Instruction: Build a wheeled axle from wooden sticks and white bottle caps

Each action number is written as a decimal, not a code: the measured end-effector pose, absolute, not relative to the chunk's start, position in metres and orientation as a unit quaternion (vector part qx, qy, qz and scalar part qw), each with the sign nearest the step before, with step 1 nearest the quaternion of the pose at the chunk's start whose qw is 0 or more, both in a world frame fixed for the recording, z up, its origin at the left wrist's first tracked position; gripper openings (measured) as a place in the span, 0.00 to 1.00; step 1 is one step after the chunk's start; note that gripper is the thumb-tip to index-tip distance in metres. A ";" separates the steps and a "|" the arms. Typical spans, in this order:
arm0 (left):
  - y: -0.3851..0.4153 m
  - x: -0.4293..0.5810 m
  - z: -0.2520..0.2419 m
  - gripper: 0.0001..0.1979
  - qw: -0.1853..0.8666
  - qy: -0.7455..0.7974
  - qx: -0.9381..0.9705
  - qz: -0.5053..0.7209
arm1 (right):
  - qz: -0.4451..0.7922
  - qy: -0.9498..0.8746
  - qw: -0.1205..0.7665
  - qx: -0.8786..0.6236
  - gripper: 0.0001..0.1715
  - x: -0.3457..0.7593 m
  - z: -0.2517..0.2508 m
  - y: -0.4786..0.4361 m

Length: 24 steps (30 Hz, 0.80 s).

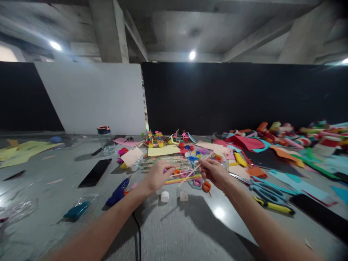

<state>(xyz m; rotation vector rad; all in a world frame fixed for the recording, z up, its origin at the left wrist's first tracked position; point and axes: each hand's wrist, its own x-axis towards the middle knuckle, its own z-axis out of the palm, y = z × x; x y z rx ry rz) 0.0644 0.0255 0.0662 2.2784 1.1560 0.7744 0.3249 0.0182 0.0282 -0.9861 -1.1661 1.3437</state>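
Note:
My right hand (pixel 214 173) pinches a thin wooden stick (pixel 189 174) that slants down to the left above the table. My left hand (pixel 160 175) is closed, thumb and fingers bent together beside the row of sticks (pixel 163 159); what lies between its fingertips, if anything, is hidden. Below the hands stand two small white caps, a left cap (pixel 164 197) and a right cap (pixel 183 196). An orange ring-shaped piece (pixel 206 186) and a pink one (pixel 197 182) lie near my right hand. Coloured bottle caps (pixel 193 158) are scattered behind the hands.
At the left are a blue glue gun (pixel 118 192), a phone (pixel 95 173) and a clear jar (pixel 106 143). Scissors (pixel 265 188), a yellow cutter (pixel 274 206) and coloured paper (pixel 244 142) lie at the right. Small colourful models (pixel 156 139) stand at the back.

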 end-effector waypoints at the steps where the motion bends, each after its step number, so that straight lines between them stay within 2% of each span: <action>1: 0.017 0.068 0.070 0.14 0.265 0.409 0.828 0.278 | 0.562 -0.492 0.526 -0.406 0.15 0.321 0.031 0.017; 3: 0.000 0.074 0.075 0.18 0.333 0.392 0.816 0.264 | 0.559 -0.503 0.529 -0.394 0.17 0.311 0.036 0.012; 7: -0.024 0.076 0.077 0.17 0.458 0.370 0.767 0.254 | 0.534 -0.524 0.549 -0.372 0.20 0.292 0.044 -0.001; 13: -0.034 0.071 0.069 0.19 0.580 0.347 0.683 0.278 | 0.520 -0.558 0.548 -0.345 0.21 0.276 0.057 -0.019; 17: -0.039 0.072 0.065 0.19 0.630 0.332 0.643 0.282 | 0.505 -0.576 0.548 -0.336 0.22 0.272 0.060 -0.025; 24: -0.048 0.068 0.062 0.16 0.655 0.316 0.626 0.281 | 0.465 -0.580 0.566 -0.357 0.25 0.267 0.054 -0.023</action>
